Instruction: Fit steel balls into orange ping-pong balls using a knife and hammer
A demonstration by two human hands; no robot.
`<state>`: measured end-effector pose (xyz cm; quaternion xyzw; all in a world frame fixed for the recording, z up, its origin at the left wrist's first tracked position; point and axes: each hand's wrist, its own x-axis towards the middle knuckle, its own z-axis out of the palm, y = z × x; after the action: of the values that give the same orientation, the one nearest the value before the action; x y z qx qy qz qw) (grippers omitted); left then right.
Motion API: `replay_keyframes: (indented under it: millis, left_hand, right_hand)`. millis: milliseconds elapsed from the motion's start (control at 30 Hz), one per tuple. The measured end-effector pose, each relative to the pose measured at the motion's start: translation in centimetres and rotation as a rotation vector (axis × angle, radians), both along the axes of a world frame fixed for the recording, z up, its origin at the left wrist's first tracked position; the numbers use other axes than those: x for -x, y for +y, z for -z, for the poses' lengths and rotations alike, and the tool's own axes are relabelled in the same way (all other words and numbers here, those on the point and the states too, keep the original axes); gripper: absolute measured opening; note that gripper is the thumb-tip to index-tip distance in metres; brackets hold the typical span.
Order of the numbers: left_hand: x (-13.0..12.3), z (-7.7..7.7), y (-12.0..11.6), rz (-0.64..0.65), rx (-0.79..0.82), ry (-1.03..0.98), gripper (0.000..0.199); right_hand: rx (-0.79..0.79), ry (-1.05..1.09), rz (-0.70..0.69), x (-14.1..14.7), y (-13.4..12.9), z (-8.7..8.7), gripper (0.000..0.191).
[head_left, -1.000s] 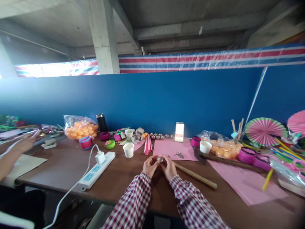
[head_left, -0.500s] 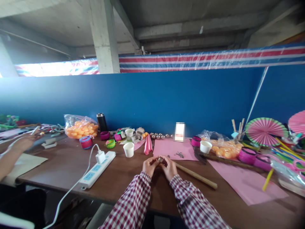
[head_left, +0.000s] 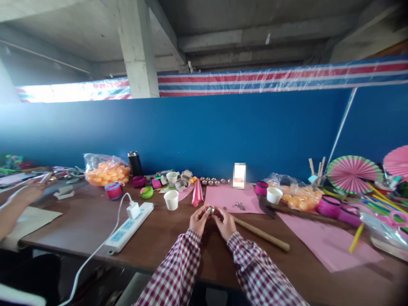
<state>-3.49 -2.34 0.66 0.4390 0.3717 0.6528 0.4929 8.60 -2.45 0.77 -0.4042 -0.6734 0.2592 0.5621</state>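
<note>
Silvery metal ball (head_left: 211, 209), small and shiny, sat above the near middle of the brown tabletop (head_left: 86, 221), between the person's two hands. The bare left hand (head_left: 197, 221) pinched it between thumb and fingers. The bare right hand (head_left: 226, 224) was bent in from the other side, fingertips close by; could not tell whether they touched the ball. Maroon-and-white checked sleeves (head_left: 178, 267) covered both forearms. Just beside the right hand, a pale round wooden handle (head_left: 261, 234) lay slantwise. Beyond the hands, a flat pink paper sheet (head_left: 219, 196) bore a scatter of small grey metal bits (head_left: 239, 206); past its far left corner, a cluster of shiny metal balls (head_left: 211, 183) lay near the blue partition (head_left: 204, 136). Left of the sheet: folded pink paper strips (head_left: 197, 193), then a white paper cup (head_left: 171, 200), upright, and a white power strip (head_left: 129, 228) with a plug in it. Far left, well apart, a co-worker's hand (head_left: 33, 191) reached over the table.
</note>
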Motion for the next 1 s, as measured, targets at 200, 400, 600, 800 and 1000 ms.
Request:
replay_keyframes:
  millis: [200, 400, 600, 800, 1000]
  left_hand:
    - [0.11, 0.68, 0.44, 0.015, 0.046, -0.053, 0.038]
    - [0.29, 0.72, 0.51, -0.010, 0.064, -0.027, 0.039]
    - [0.12, 0.25, 0.23, -0.044, 0.033, 0.054, 0.038]
    - [-0.02, 0.42, 0.24, -0.028, 0.035, 0.098, 0.037]
    - [0.19, 0.24, 0.12, -0.060, -0.018, 0.190, 0.036]
  right_hand:
    - [-0.030, -0.003, -0.040, -0.06, -0.06, -0.26, 0.029]
    - [-0.036, -0.006, -0.066, -0.15, -0.16, -0.31, 0.027]
    - [-0.042, -0.020, -0.014, -0.14, -0.26, -0.46, 0.026]
    - [-0.013, -0.057, 0.031, -0.13, -0.48, -0.57, 0.029]
    - [-0.006, -0.065, 0.028, -0.12, -0.63, -0.69, 0.032]
